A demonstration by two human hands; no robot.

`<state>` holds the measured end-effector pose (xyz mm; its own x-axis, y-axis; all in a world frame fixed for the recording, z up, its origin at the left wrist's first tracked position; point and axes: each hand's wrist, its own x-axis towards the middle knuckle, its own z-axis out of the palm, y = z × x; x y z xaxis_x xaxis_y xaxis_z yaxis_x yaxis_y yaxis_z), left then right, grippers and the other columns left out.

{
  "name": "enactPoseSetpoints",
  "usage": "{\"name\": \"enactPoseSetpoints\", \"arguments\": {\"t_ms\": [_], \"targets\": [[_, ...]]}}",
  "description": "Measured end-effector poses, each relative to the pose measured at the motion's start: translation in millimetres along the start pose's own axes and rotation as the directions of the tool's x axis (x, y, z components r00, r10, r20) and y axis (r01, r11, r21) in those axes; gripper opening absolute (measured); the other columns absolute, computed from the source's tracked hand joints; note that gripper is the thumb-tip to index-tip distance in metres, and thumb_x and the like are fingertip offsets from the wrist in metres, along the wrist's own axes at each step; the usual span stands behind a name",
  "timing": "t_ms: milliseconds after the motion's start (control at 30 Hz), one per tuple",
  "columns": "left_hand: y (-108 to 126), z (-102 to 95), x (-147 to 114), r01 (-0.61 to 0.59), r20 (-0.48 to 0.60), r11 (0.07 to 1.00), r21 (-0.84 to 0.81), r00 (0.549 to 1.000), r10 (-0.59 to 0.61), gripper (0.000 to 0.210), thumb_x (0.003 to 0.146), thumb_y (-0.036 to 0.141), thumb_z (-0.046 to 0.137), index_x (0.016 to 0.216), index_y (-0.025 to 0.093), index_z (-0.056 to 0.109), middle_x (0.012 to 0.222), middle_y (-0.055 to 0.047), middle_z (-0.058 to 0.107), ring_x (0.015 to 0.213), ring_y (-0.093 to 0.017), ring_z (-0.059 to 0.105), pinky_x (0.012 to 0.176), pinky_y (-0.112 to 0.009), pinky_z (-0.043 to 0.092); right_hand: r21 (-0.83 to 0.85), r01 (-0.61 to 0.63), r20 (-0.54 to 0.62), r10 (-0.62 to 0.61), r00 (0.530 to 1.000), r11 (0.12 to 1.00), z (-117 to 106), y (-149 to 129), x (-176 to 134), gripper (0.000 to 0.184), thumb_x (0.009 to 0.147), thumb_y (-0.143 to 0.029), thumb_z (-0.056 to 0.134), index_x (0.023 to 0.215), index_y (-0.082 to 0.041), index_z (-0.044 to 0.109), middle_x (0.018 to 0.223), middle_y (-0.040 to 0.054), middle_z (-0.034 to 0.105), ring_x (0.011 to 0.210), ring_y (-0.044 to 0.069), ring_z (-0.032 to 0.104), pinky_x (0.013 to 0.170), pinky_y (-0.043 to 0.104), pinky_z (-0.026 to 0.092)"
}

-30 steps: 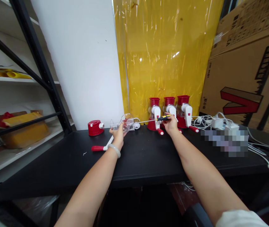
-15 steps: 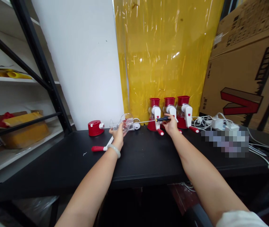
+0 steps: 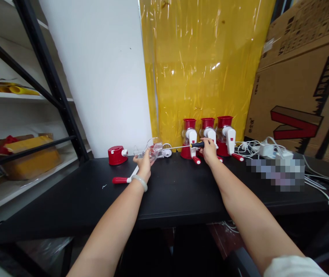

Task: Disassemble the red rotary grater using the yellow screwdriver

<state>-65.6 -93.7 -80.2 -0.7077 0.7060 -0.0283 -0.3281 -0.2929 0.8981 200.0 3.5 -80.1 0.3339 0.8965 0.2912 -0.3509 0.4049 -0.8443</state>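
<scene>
My left hand (image 3: 143,164), with a pale bangle at the wrist, is closed around a clear plastic housing (image 3: 155,150) above the black table. A screwdriver (image 3: 198,144) with a dark handle and a yellow band is gripped by my right hand (image 3: 210,151). Its long metal shaft points left, the tip meeting the right end of the housing; exact contact is too small to tell. A round white part (image 3: 167,151) shows at that end. Close to my left wrist lies a crank handle (image 3: 120,180), red and white. A red base (image 3: 116,155) stands farther left.
Several red-and-white rotary graters, one of them this nearest grater (image 3: 190,138), stand at the back near my right hand. Tiny screw-like bits (image 3: 104,186) lie on the table (image 3: 170,200). White cables (image 3: 249,149) and a large cardboard box (image 3: 294,88) are on the right.
My right hand's fingers have shifted slightly on the screwdriver handle, covering more of its end. The housing and my left hand stay nearly in place.
</scene>
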Motion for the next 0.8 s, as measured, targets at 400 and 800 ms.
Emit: {"name": "enactPoseSetpoints", "arguments": {"t_ms": [400, 800], "targets": [[1, 0.3, -5, 0.007, -0.004, 0.999, 0.045, 1.0, -0.007, 0.082, 0.087, 0.033, 0.079, 0.147, 0.024, 0.023, 0.11, -0.013, 0.071, 0.079, -0.02, 0.076, 0.071, -0.03, 0.062, 0.17, -0.132, 0.053, 0.125, 0.991, 0.977, -4, -9, -2, 0.041, 0.086, -0.062, 0.056, 0.077, -0.023, 0.063, 0.061, 0.0004, 0.062, 0.052, 0.016, 0.06, 0.045, 0.025, 0.042], [1, 0.8, -5, -0.007, 0.006, 1.0, 0.025, 1.0, 0.007, 0.08, 0.085, 0.031, 0.081, 0.143, 0.024, 0.026, 0.104, -0.011, 0.071, 0.073, -0.019, 0.075, 0.068, -0.03, 0.062, 0.192, -0.114, -0.008, 0.118, 0.993, 0.975, 3, 8, 9, 0.021, 0.081, -0.038, 0.07, 0.082, -0.025, 0.053, 0.058, -0.0084, 0.052, 0.045, 0.009, 0.048, 0.044, 0.02, 0.043]]}}
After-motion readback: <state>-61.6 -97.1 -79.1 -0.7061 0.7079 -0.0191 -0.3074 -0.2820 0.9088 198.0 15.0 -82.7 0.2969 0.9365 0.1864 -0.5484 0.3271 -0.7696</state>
